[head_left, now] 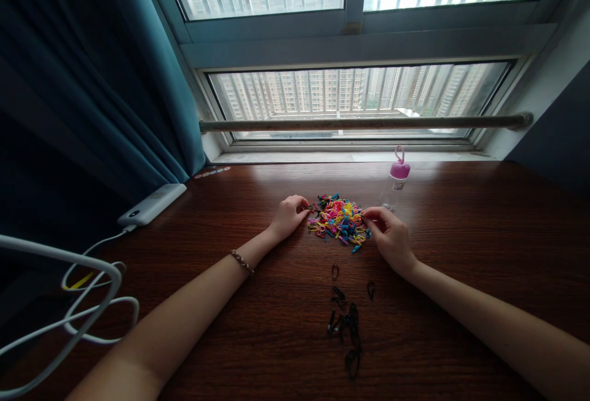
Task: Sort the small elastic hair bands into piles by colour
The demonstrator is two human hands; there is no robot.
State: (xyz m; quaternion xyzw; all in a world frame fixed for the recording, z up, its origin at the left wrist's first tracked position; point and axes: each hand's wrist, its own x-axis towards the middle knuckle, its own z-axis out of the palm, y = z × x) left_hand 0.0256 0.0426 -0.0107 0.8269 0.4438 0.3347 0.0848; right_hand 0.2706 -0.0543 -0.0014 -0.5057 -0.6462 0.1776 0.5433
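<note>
A heap of small elastic hair bands in many colours lies on the dark wooden table. My left hand is closed in a pinch at the heap's left edge, with dark bands at its fingertips. On the opposite side, my right hand pinches a dark band at the heap's right edge. Nearer to me lie several black hair bands in a loose cluster. A single black band sits apart to the right, and another black band lies just below the heap.
Behind my right hand stands a clear bottle with a pink lid. A white power strip and its looping white cable are at the left, beside a blue curtain. A metal rail crosses the window behind the table.
</note>
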